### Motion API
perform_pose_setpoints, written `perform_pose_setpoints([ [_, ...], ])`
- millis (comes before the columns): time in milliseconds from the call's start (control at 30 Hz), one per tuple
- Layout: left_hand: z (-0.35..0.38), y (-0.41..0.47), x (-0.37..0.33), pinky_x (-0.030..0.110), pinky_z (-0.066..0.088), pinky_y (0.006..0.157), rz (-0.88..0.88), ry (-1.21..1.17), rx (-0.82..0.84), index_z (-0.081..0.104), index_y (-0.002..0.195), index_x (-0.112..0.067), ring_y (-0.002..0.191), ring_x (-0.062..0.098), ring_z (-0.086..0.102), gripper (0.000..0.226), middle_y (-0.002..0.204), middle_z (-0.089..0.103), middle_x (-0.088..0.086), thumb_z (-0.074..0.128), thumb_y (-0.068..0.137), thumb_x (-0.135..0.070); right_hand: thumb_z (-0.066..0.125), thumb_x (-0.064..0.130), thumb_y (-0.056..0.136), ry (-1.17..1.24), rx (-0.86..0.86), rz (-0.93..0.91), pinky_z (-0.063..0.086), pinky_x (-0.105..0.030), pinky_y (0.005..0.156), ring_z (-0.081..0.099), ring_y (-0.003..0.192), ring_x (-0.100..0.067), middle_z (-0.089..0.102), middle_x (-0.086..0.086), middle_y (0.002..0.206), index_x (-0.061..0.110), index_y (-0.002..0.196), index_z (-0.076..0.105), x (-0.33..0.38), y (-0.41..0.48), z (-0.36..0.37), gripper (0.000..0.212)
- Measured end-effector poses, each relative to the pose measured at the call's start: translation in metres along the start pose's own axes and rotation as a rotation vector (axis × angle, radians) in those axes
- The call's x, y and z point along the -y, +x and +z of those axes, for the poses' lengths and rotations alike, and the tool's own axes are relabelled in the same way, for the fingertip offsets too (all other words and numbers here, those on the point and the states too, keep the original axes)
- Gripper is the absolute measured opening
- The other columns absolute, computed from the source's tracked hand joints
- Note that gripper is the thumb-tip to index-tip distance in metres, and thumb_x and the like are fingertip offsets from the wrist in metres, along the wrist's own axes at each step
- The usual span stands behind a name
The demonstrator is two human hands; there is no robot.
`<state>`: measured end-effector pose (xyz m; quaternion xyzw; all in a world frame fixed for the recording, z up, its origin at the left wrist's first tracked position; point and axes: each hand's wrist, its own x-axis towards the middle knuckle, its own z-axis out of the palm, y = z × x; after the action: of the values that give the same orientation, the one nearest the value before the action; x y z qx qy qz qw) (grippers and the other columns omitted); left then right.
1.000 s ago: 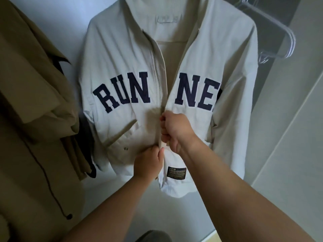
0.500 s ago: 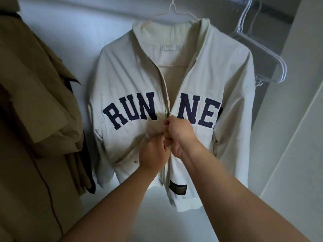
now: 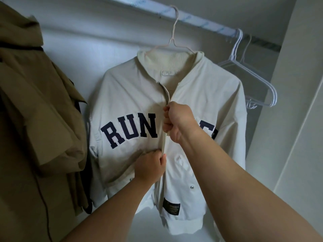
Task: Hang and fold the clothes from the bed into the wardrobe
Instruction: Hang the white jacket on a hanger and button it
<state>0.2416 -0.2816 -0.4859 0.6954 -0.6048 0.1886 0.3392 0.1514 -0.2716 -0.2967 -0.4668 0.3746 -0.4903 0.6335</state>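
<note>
A cream jacket (image 3: 132, 95) with dark "RUN" lettering hangs on a pale hanger (image 3: 172, 41) from the wardrobe rail (image 3: 201, 21). Its front zip is closed up to chest height. My right hand (image 3: 178, 120) is curled round the zip pull at the top of the closed stretch, covering the lettering on that side. My left hand (image 3: 150, 167) pinches the jacket front beside the zip, lower down, holding the cloth taut.
An olive-brown coat (image 3: 35, 119) hangs at the left, close to the jacket's sleeve. Several bare white hangers (image 3: 253, 74) hang on the rail at the right. The wardrobe's white side wall (image 3: 288, 119) stands beyond them.
My right hand has moved up the zip from below the lettering to above it, closing the front. My left hand dropped away from it. The view tilted upward, showing the rail.
</note>
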Motion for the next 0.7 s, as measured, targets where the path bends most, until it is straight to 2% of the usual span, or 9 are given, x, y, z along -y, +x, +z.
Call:
perform_pose_setpoints([
  [100, 0.001, 0.001, 0.000, 0.028, 0.039, 0.047, -0.023, 0.006, 0.021, 0.040, 0.062, -0.022, 0.050, 0.025, 0.056, 0.039, 0.057, 0.059, 0.003, 0.054, 0.096, -0.037, 0.037, 0.006, 0.091, -0.001, 0.000, -0.024, 0.022, -0.014, 0.036, 0.024, 0.027, -0.010, 0.036, 0.006, 0.037, 0.012, 0.070, 0.050, 0.007, 0.002, 0.003, 0.025],
  [333, 0.007, 0.008, 0.001, 0.024, 0.029, 0.050, -0.005, 0.023, 0.002, 0.038, 0.062, -0.023, 0.049, 0.021, 0.054, 0.039, 0.058, 0.062, 0.002, 0.055, 0.095, -0.037, 0.035, 0.005, 0.091, 0.020, 0.001, -0.055, 0.022, -0.013, 0.035, 0.024, 0.026, -0.010, 0.036, 0.006, 0.035, 0.013, 0.071, 0.049, 0.021, 0.006, 0.011, 0.026],
  [433, 0.006, 0.011, 0.000, 0.027, 0.039, 0.055, -0.052, 0.060, 0.097, 0.041, 0.066, -0.021, 0.065, 0.022, 0.063, 0.040, 0.068, 0.063, 0.001, 0.044, 0.099, -0.044, 0.034, 0.006, 0.091, 0.019, 0.008, -0.053, 0.022, -0.013, 0.035, 0.024, 0.026, -0.010, 0.036, 0.007, 0.035, 0.013, 0.072, 0.049, 0.022, 0.006, 0.010, 0.026],
  [533, -0.007, 0.021, -0.005, 0.026, 0.046, 0.058, -0.050, 0.082, 0.161, 0.039, 0.060, -0.019, 0.068, 0.019, 0.065, 0.048, 0.060, 0.051, -0.003, 0.044, 0.094, -0.052, 0.035, 0.007, 0.093, 0.023, 0.044, -0.051, 0.021, -0.014, 0.035, 0.024, 0.027, -0.009, 0.036, 0.008, 0.036, 0.014, 0.073, 0.049, 0.017, 0.004, 0.006, 0.025],
  [600, -0.029, 0.034, -0.011, 0.024, 0.046, 0.058, -0.053, 0.054, 0.108, 0.048, 0.061, -0.017, 0.064, 0.020, 0.065, 0.046, 0.058, 0.056, -0.002, 0.042, 0.083, -0.057, 0.036, 0.007, 0.093, 0.007, 0.073, -0.045, 0.020, -0.014, 0.034, 0.024, 0.029, -0.009, 0.035, 0.008, 0.037, 0.015, 0.074, 0.049, 0.016, 0.003, 0.003, 0.025],
  [667, -0.061, 0.051, -0.016, 0.029, 0.050, 0.060, -0.076, -0.181, -0.059, 0.061, 0.074, -0.018, 0.066, 0.023, 0.066, 0.041, 0.066, 0.065, -0.002, 0.038, 0.075, -0.052, 0.036, 0.007, 0.093, -0.015, 0.096, -0.038, 0.020, -0.014, 0.035, 0.022, 0.030, -0.009, 0.034, 0.008, 0.037, 0.016, 0.073, 0.048, 0.016, 0.003, 0.000, 0.025],
  [700, -0.079, 0.063, -0.018, 0.033, 0.051, 0.061, -0.073, -0.344, -0.197, 0.062, 0.079, -0.018, 0.066, 0.025, 0.065, 0.035, 0.069, 0.065, -0.003, 0.041, 0.076, -0.045, 0.036, 0.005, 0.093, -0.014, 0.108, -0.036, 0.019, -0.014, 0.035, 0.021, 0.030, -0.009, 0.033, 0.008, 0.038, 0.016, 0.072, 0.047, 0.016, 0.003, -0.002, 0.026],
])
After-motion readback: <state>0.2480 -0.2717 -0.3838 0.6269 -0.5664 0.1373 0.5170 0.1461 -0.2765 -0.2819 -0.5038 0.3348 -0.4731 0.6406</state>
